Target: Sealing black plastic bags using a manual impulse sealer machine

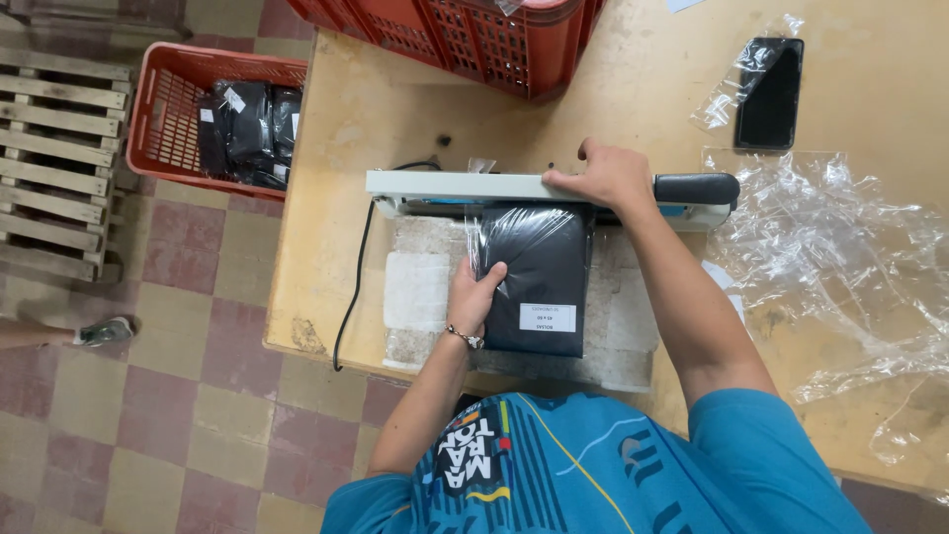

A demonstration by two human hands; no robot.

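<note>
A black folded item in a clear plastic bag (pixel 542 269), with a white label near its bottom edge, lies with its top end under the arm of a white heat sealer (pixel 455 185). My left hand (pixel 475 296) grips the bag's left edge. My right hand (pixel 605 176) presses down on the sealer's arm, just left of its black handle (pixel 697 188). The sealer's black cord (pixel 354 287) runs off the table's left edge.
The sealer sits on a worn tan table (pixel 356 109). Loose clear plastic bags (pixel 830 257) lie at the right, a black phone (pixel 770 92) above them. A red crate (pixel 474 35) stands at the table's back; another red crate (pixel 163 114) with black packed items sits on the floor beside a wooden pallet (pixel 54 158).
</note>
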